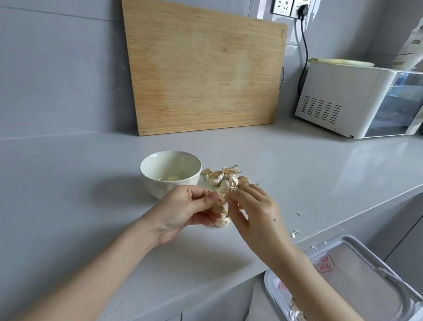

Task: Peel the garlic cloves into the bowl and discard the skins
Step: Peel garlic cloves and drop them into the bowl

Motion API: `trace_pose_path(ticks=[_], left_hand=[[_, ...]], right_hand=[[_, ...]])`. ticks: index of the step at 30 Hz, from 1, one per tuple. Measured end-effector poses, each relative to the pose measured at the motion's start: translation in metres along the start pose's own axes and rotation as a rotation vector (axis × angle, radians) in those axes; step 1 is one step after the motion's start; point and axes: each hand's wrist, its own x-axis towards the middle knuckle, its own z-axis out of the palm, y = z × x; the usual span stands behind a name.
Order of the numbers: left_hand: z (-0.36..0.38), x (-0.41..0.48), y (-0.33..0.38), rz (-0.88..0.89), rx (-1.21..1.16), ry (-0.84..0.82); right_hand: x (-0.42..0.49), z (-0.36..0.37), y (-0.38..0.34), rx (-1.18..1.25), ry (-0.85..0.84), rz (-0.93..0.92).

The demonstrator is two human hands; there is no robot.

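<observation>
**One clove in work between both hands**

I judged the small, papery-skinned garlic clove (221, 213) to be light and firm. Its dry skin was thin and would tear into flakes, and the bare flesh under it could be slippery. The safest hold seemed to me at the two ends, lifting the skin from the tip.

The garlic clove was between the two hands, just in front of the round white ceramic bowl (157, 186) and low over the pale grey stone counter (75, 200). The left hand (189, 209) held it with curled fingers (211, 201), the thumb pressed on top. The fingers of the right hand (256, 214) were drawn close together and pinched the upper end, at the skin as far as I could tell.

One peeled pale clove (173, 177) lay in the bowl. The heap of unpeeled cloves (229, 179) lay just right of it. Some skins (297, 316) were in the white lined waste bin (270, 286) below the counter edge.
</observation>
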Motion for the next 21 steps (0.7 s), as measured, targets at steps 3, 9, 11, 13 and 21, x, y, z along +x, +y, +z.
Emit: trace_pose_path(ticks=[3, 9, 11, 13, 21], left_hand=[[-0.001, -0.002, 0.002, -0.021, -0.042, -0.028], [-0.004, -0.004, 0.003, -0.069, -0.009, -0.054], [-0.005, -0.004, 0.002, -0.069, -0.019, -0.04], [-0.005, -0.002, 0.001, -0.045, -0.071, -0.001], [-0.002, 0.002, -0.006, 0.081, -0.125, 0.14]], right_hand=[[0.001, 0.002, 0.003, 0.035, 0.028, 0.041], [0.0, 0.005, 0.01, 0.008, 0.065, 0.165], [-0.001, 0.0, 0.015, -0.026, 0.019, 0.207], [-0.004, -0.003, 0.017, -0.058, -0.1, 0.238], [-0.009, -0.008, 0.005, 0.029, -0.224, 0.486]])
